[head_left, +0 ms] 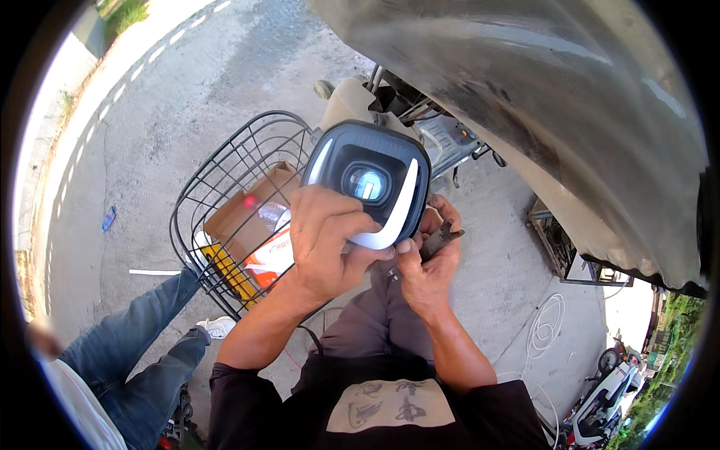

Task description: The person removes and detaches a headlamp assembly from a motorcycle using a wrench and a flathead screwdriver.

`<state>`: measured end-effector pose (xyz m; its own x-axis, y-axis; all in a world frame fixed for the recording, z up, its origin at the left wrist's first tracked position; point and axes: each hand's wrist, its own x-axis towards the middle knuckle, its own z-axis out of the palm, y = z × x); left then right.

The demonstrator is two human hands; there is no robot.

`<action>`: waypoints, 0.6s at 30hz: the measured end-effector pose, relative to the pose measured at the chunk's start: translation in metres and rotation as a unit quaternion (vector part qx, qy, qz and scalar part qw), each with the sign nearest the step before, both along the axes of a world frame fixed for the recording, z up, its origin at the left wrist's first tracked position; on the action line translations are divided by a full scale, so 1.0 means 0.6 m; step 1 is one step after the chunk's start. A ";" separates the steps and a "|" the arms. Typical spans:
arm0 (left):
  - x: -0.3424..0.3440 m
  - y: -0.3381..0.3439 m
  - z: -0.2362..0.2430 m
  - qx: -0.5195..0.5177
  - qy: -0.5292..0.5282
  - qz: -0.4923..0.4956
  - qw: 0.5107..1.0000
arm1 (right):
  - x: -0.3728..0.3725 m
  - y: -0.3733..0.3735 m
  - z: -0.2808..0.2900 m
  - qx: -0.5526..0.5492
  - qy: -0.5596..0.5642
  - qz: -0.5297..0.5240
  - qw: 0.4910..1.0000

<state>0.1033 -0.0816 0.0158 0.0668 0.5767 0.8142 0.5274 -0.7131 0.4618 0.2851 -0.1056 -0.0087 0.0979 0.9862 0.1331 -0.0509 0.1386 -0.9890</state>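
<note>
A headlight (367,182) with a black housing, a round lens in the middle and curved white strips at its sides faces up in front of me. My left hand (326,236) is closed around its lower left edge, fingers across the front. At the lower right edge, my right hand (431,262) is closed with the thumb against the housing. A dark, roughly cylindrical piece (441,240) lies in its grip; its kind is not clear. Behind the headlight is the beige front of a vehicle (352,105), partly hidden.
A black wire basket (196,176) at left holds an open cardboard box (251,202), an orange-white package (271,259) and a yellow item (229,274). Beside it stands a person in jeans (139,322). A large grey cover (555,82) hangs at right, above a coiled white hose (547,319).
</note>
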 end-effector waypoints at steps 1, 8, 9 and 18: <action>-0.002 -0.001 -0.002 0.002 -0.003 -0.008 1.000 | 0.000 0.000 0.000 -0.001 -0.003 0.002 1.000; 0.000 -0.003 -0.002 -0.003 -0.021 -0.020 1.000 | 0.000 0.004 -0.008 0.020 0.028 -0.002 0.999; 0.001 -0.002 -0.002 0.001 -0.036 -0.017 0.999 | -0.001 0.004 -0.009 0.021 0.032 -0.001 0.999; 0.001 0.001 -0.007 0.014 -0.070 -0.015 0.997 | -0.004 0.004 -0.012 0.022 0.044 0.003 0.999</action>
<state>0.1040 -0.0811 0.0116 -0.0318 0.5537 0.8321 0.4374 -0.7409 0.5097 0.2829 -0.1029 -0.0162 0.1044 0.9805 0.1666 -0.1389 0.1803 -0.9738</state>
